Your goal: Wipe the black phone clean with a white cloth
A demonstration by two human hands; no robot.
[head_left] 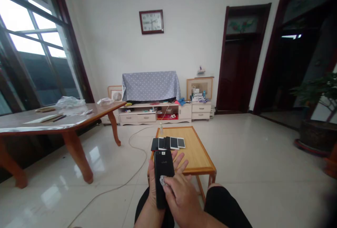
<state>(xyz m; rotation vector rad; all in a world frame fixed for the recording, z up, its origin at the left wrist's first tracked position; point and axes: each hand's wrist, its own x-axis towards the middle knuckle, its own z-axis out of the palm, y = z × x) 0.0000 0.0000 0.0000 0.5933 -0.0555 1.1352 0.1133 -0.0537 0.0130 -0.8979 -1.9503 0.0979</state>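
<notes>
The left hand (152,183) grips a slim black phone (164,166), underside hidden; the right hand (184,193) pinches a half-covered, crumpled whitish wad (162,179) on it — blocking the near left of the yellow wooden bench (196,154), flat black-and-white devices (174,142) beyond.

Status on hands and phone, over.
Left hand holding black phone, back up. Right hand pinching white wad against it. Other phones on table beyond; nothing visibly blocking.

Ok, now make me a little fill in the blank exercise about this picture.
The phone in the left hand is ____ in colour.
A crumpled wad is pinched by the ____ hand.
More phones lie on a small wooden ____.
On the wall hangs a framed ____.
Missing words: black; right; table; clock.
</notes>
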